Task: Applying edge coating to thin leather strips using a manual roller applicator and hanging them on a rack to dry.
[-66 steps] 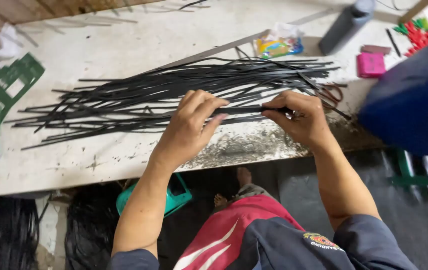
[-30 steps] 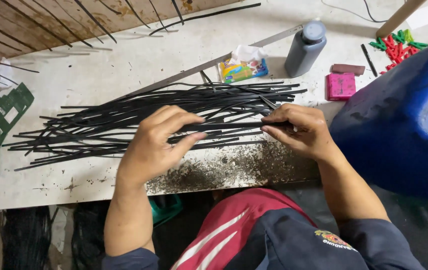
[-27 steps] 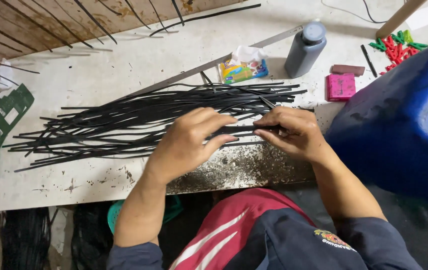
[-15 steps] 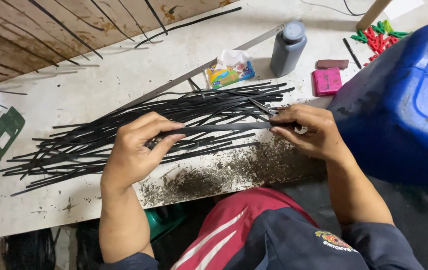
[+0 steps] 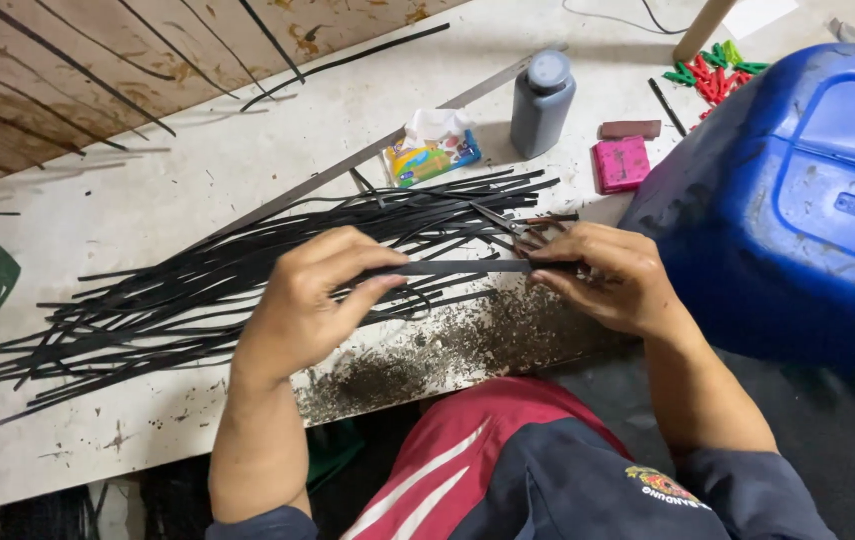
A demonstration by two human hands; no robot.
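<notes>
We're at the white counter (image 5: 148, 200), blue drum (image 5: 798, 200) hard against its right edge. Pile of black strips (image 5: 198, 300) fanned lengthwise across the counter, so single ones pull off easily. One strip (image 5: 458, 267) sits level above the pile's near side, spanning both our hands. Left hand (image 5: 303, 305): grip pinched shut on the strip's left end. Right hand (image 5: 613, 280): grip closed on the right end, likely steadying it at the counter edge, where dark shavings (image 5: 428, 350) have collected. Grey bottle (image 5: 541, 103), pink block (image 5: 622, 163) and tissue pack (image 5: 431, 150) parked behind, well apart.
</notes>
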